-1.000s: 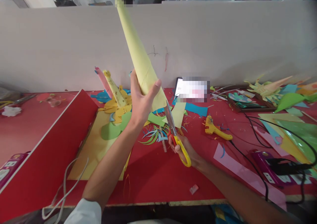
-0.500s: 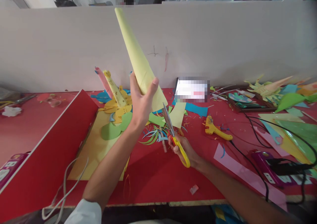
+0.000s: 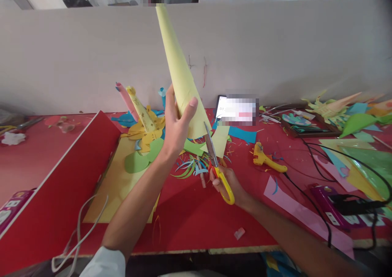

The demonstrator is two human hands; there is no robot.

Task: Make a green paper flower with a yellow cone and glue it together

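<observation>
A long pale yellow paper cone is gripped near its wide lower end by my left hand, with the thumb across its front. Its narrow tip points up and slightly left. My right hand holds scissors with yellow and red handles. Their blades point up and left, and the tips are at the cone's lower right edge. Beneath the hands lie curled paper scraps in green, blue and orange.
Finished paper cones with flower-like bases stand at the back left. A yellow glue gun with a black cable, a phone and a pink paper strip lie right. A red board rises at left.
The cone has swung a little to the right and stands steeper. The scissors have shifted slightly, and their tips remain by the cone's lower edge.
</observation>
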